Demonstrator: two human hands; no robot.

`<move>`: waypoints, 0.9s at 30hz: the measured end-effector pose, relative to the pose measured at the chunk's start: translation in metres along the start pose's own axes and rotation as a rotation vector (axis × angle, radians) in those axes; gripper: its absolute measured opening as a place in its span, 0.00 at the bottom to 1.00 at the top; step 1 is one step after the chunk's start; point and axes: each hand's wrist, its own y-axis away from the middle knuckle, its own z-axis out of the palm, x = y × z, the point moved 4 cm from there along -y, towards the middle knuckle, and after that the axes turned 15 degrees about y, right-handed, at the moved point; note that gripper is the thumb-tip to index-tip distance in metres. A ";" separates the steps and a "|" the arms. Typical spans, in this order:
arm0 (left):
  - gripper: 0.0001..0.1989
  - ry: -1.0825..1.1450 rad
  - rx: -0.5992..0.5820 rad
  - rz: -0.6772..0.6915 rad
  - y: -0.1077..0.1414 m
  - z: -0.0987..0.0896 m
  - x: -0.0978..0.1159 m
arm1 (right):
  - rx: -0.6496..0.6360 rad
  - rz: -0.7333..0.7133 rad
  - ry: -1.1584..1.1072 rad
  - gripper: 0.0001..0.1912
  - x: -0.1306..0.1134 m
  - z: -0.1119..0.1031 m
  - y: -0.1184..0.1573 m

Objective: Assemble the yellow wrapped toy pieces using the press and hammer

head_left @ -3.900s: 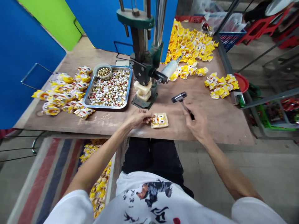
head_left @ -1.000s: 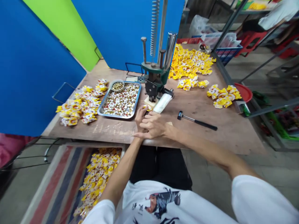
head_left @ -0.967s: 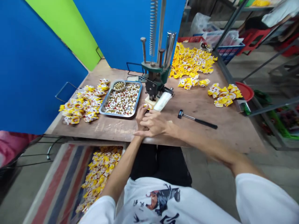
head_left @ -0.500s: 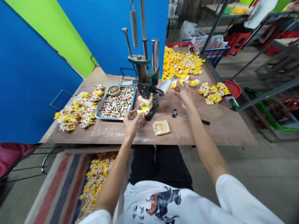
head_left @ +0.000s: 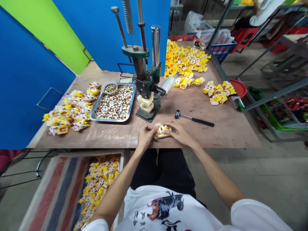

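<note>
One yellow and white piece (head_left: 162, 129) rests over the cream block (head_left: 164, 135) near the table's front edge. My left hand (head_left: 145, 136) pinches the piece at its left side. From the right, my right hand (head_left: 180, 133) has its fingers on the same piece, closed around its edge. Behind my hands stands the green hand press (head_left: 143, 81), with cream pads (head_left: 146, 103) at its base. A hammer (head_left: 193, 118) with a black handle lies to the right of my right hand.
A metal tray (head_left: 111, 120) of small parts, with a round bowl (head_left: 110, 89), sits left of the press. Yellow and white pieces form piles at left (head_left: 69, 112), at back right (head_left: 185, 59) and at right (head_left: 218, 92). A blue panel (head_left: 106, 35) stands behind.
My left hand moved from the press pads down and right to the cream block with a yellow and white piece. My right hand came down from the back of the table to that piece.
</note>
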 end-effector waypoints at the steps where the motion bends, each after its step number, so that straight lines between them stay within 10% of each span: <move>1: 0.31 -0.011 0.004 0.011 0.000 0.001 -0.005 | 0.003 0.002 0.001 0.21 0.003 0.002 0.001; 6: 0.26 -0.189 0.009 0.112 -0.010 -0.013 0.009 | -0.029 0.011 0.008 0.21 0.006 0.000 0.005; 11: 0.11 -0.655 0.352 0.645 -0.065 -0.099 0.116 | 0.109 0.109 0.038 0.24 0.023 -0.030 0.011; 14: 0.04 -1.006 0.217 0.606 -0.111 -0.134 0.153 | 0.209 0.168 0.054 0.19 0.030 -0.036 0.013; 19: 0.05 -1.273 -0.124 0.470 -0.149 -0.131 0.146 | 0.213 0.175 0.053 0.18 0.030 -0.022 0.016; 23: 0.03 -1.233 -0.093 0.471 -0.145 -0.130 0.156 | 0.248 0.151 0.071 0.17 0.026 -0.027 0.016; 27: 0.09 -0.723 0.052 0.471 -0.106 -0.120 0.165 | 0.325 0.066 0.095 0.14 -0.006 -0.038 0.002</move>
